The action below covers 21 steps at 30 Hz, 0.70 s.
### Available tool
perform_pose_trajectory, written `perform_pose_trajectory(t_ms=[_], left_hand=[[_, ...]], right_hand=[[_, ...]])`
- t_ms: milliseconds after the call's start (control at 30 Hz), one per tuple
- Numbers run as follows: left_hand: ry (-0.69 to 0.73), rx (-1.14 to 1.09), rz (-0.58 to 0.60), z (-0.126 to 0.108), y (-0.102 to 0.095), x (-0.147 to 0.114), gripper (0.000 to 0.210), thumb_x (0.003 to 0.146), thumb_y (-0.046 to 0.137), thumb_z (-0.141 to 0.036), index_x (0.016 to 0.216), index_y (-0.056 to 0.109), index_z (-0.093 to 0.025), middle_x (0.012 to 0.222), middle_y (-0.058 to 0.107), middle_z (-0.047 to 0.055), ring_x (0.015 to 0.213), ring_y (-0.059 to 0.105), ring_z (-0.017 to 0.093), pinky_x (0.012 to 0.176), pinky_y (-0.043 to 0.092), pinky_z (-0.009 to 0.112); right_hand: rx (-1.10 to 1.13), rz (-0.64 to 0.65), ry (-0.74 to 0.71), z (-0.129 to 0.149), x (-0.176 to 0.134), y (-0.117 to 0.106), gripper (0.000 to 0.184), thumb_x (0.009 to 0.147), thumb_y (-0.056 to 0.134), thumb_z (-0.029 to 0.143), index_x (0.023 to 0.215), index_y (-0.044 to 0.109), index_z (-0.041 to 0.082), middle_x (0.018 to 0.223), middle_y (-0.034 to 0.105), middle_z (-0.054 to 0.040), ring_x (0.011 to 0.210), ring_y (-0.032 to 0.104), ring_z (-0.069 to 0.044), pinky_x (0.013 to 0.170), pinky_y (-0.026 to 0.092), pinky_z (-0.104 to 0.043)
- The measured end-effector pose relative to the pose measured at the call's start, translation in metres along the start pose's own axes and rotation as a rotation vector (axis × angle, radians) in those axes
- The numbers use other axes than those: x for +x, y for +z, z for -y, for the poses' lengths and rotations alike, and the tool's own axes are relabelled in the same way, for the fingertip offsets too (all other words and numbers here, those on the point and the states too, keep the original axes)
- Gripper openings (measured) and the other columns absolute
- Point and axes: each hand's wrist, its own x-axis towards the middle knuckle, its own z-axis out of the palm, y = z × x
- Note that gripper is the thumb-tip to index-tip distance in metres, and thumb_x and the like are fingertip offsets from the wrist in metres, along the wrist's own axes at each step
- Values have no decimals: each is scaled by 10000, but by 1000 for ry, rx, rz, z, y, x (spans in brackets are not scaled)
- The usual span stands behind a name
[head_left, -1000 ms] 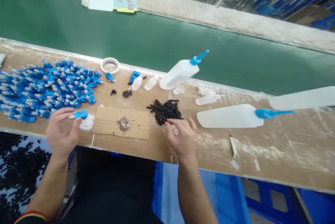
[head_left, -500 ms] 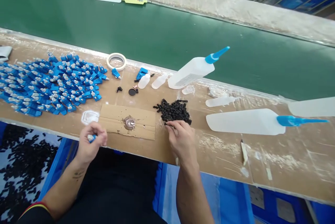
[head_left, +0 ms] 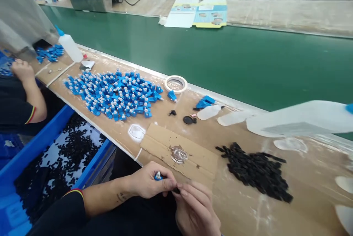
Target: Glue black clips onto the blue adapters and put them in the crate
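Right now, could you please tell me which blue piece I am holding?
The blue piece in your left hand, partly covered by it; those in the heap lie on the table.

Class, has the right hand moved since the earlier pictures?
Yes: the right hand moved left, from the black pile to the near side of the cardboard.

Head camera: you wear it; it looks forward and down from head height.
Near: your left hand (head_left: 146,183) and right hand (head_left: 196,206) sit close to the lens, low in the middle.
Surface (head_left: 237,214): you see it obliquely from above, slanting from upper left to lower right.
Green belt (head_left: 248,61): it crosses behind, farther from you.
Left edge: your view takes in a co-worker's arm (head_left: 35,94).
Right edge: it cuts off a large white bottle (head_left: 300,118).
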Motion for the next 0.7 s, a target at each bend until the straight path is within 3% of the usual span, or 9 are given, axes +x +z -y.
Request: perform_pose_trajectory(t_ms=[267, 333, 467, 567, 700], left_hand=[[-7, -95, -17, -1, -2, -4, 729, 688, 726, -856, 807, 657, -140, 626, 561, -9, 530, 494, 95, 534, 398, 236], [51, 41, -91, -6, -3, -7, 620, 765, 737, -763, 790, 655, -149, 656, 582, 4, 564, 510, 109, 556, 411, 245], [382, 599, -302, -14, -6, -14, 262, 950, 640, -402, 812, 674, -182, 763, 651, 52, 707, 592, 163, 682, 467, 281], [580, 926, -349, -11, -9, -12, 173, 981, 581, -271, 849, 665, -197, 759, 649, 53, 681, 596, 167, 654, 450, 285], [709, 1021, -379, -6, -9, -8, 110, 963, 608, -188, 855, 628, -194, 747, 637, 35, 654, 577, 153, 632, 431, 276]], right_hand=[[-30, 91, -66, -6, -4, -6, 460, 827, 740, -27, 1166, 769, 283, 942, 766, -31, 747, 732, -199, 600, 614, -324], [-59, 85, -71, -6, -4, -7, 511, 803, 781, -19, 1213, 754, 284, 951, 781, -27, 738, 746, -206, 609, 632, -332], [-89, 131, -87, -7, -5, -6, 508, 787, 785, -42, 1214, 749, 233, 976, 796, -57, 795, 772, -222, 670, 665, -353], [-135, 148, -83, -9, -6, -5, 453, 817, 770, -18, 1203, 743, 216, 1000, 805, -82, 847, 782, -234, 700, 684, -366], [-181, 196, -104, -10, -5, -7, 425, 829, 757, -15, 1203, 729, 185, 1011, 809, -102, 881, 786, -238, 735, 693, -365]])
